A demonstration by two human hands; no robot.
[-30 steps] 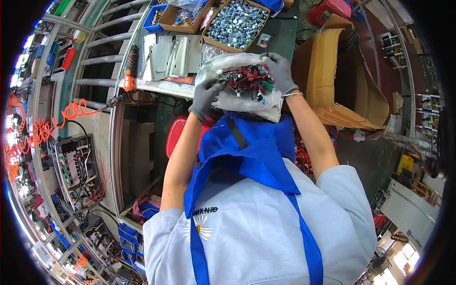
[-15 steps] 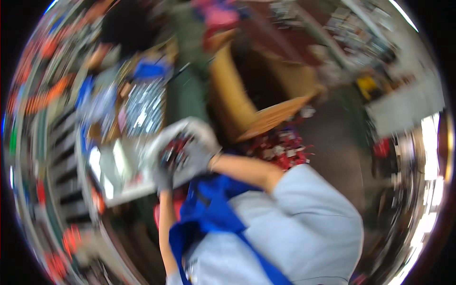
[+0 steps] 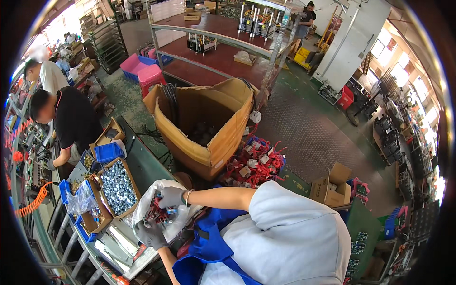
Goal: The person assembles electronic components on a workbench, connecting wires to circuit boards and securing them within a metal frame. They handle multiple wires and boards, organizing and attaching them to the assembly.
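Observation:
A white plastic bag (image 3: 176, 223) lies on the workbench's near end with its mouth spread. Inside show small parts with red wires (image 3: 160, 214). My left hand (image 3: 151, 234), in a grey glove, is closed on the bag's near-left rim. My right hand (image 3: 172, 197), also gloved in grey, reaches in at the far rim. Its fingers curl down beside the red-wired parts; the fingertips are partly hidden, so what they grip is unclear.
Beyond the bag stands a large open cardboard box (image 3: 209, 156), with a heap of red-wired parts (image 3: 256, 161) beside it. A carton of metal pieces (image 3: 118, 187), blue bins (image 3: 108, 152) and flat metal plates (image 3: 116, 244) crowd the bench. Another person (image 3: 71, 118) works at far left.
The view has swung, bringing more of the far room into sight, and the blur is gone. Both hands remain at the white bag, which now appears lower in the picture.

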